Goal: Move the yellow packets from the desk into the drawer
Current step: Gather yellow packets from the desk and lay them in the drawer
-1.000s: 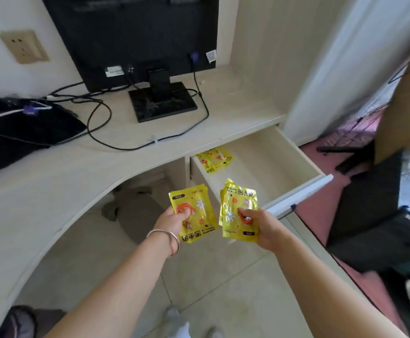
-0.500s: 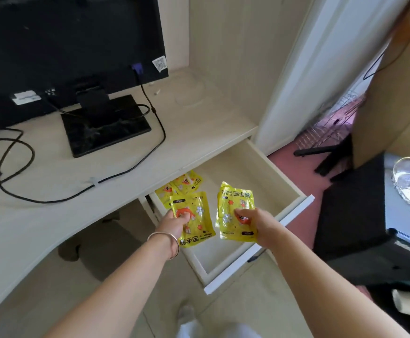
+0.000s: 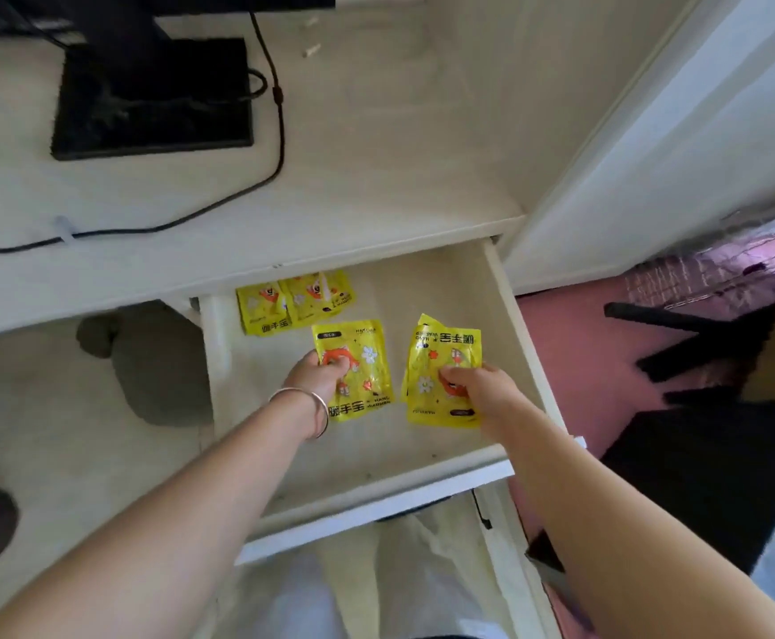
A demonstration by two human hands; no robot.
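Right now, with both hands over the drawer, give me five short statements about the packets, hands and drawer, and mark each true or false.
1. The drawer is pulled open. True.
2. The left hand is empty. False: it grips a yellow packet.
3. The right hand holds yellow packets over the drawer. True.
4. The drawer holds nothing at its back. False: two yellow packets already lie there, near the back left corner.
5. A bracelet sits on the right wrist. False: it is on the left wrist.
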